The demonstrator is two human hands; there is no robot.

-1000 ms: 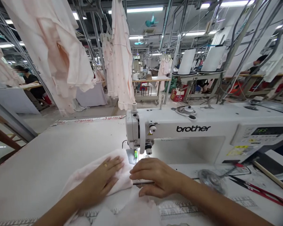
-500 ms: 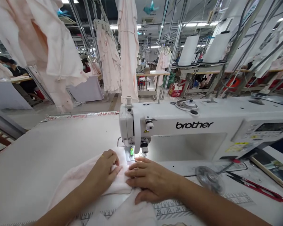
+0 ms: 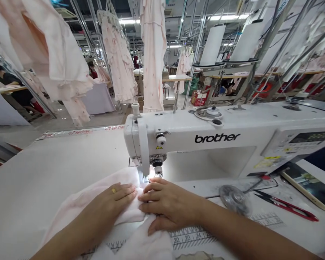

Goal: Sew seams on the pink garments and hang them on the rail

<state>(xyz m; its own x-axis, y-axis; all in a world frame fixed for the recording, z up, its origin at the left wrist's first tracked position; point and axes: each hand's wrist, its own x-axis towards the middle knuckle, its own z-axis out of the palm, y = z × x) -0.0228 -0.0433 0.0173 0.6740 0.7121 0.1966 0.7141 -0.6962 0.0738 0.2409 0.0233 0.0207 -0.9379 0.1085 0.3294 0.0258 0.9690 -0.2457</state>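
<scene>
The left hand point(image 3: 115, 200) lies flat on pale pink fabric point(image 3: 132, 213), at seven o'clock from the sewing machine head point(image 3: 132, 137); the half-curled right hand point(image 3: 170, 206), at three o'clock, may be pinching it, unclear. Uneven pressure could skew the fabric.

cloth point(image 3: 78, 202): pale pink | sewing machine point(image 3: 181, 126): white, black lettering point(image 3: 217, 138) | counter point(image 3: 70, 159): white | ruler point(image 3: 193, 237): black markings | scissors point(image 3: 300, 212): red and black | thread cones point(image 3: 212, 45): white | hanging clothes point(image 3: 154, 54): pale pink, small darker spots | ring point(image 3: 113, 190): gold
</scene>
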